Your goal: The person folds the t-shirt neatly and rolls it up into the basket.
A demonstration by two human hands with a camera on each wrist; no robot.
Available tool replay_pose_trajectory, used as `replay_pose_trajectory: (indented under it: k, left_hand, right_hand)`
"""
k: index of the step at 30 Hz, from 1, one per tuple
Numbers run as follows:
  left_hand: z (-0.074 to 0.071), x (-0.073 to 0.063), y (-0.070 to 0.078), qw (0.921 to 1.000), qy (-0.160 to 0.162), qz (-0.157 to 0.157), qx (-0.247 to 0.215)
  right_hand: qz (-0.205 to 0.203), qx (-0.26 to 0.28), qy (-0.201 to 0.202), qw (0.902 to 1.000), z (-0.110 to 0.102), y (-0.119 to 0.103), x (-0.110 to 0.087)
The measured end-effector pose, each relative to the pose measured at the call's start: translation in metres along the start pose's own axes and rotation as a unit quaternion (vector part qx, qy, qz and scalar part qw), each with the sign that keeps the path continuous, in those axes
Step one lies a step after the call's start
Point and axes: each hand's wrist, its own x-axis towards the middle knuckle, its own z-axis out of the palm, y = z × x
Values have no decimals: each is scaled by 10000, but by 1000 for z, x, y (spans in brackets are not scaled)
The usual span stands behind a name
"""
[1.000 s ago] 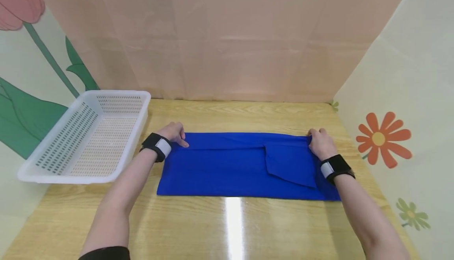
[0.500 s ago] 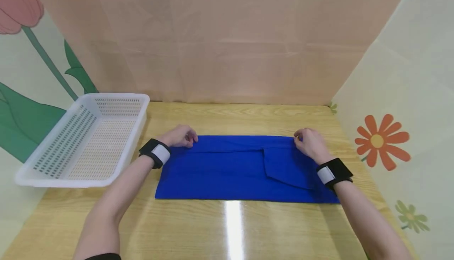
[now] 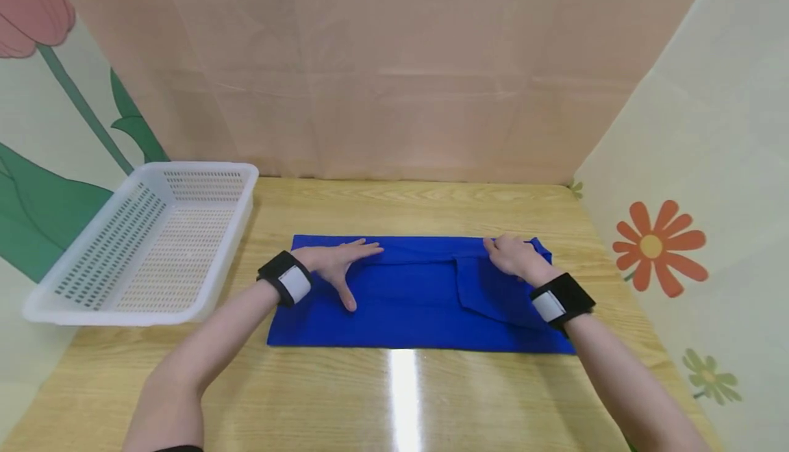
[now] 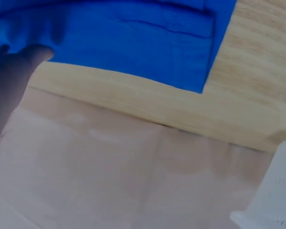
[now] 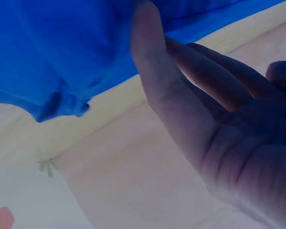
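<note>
A folded blue garment [image 3: 394, 305] lies lengthwise on the wooden table, with a loose sleeve-like flap [image 3: 493, 294] toward its right end. Fingers spread and thumb apart, my left hand [image 3: 335, 264] is over the left part of the fabric; the left wrist view catches that hand only at its edge. My right hand [image 3: 518, 258] pinches the garment near its far edge, right of centre. Beyond that hand, the far right corner is bunched up [image 5: 57, 107]. In the right wrist view the thumb meets the fabric and hides the fingertips.
At the left of the table [image 3: 308, 397] stands a white perforated plastic basket [image 3: 237, 246]. A pinkish covering [image 3: 401, 75] rises behind the table, and flower-printed panels [image 3: 690, 130] stand at both sides.
My left hand moves rightward from the far edge and its fingers spread out. My right hand slides left along the far edge, and the garment's right corner bunches up behind it.
</note>
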Motion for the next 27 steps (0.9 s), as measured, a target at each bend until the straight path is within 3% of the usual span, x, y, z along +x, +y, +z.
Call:
replay_pose_trajectory:
  k: [3,7,11,15,21,27]
  left_hand:
    - [3,1,2,9982,-186,-260,508]
    - [6,5,2,9891,-339,-822,1174]
    - [10,8,1,9817,-382,-1204,1423]
    - [13,9,1,9788,-375,-1291,1546]
    - [16,8,7,9768,-452,-1333,1614]
    - [16,5,12,9774,-449,-1269,1631]
  right_hand:
    - [127,87,-287,9995,2,-6,0]
    - [210,78,-556,9982,8,-13,5]
    - [-47,-509,-661,9965,17,-19,12]
    - [-192,-1055,-713,9917,24,-25,17]
    - [416,-1126,-773,9898,34,-32,17]
    - [942,-1201,-556,9867,38,-39,15]
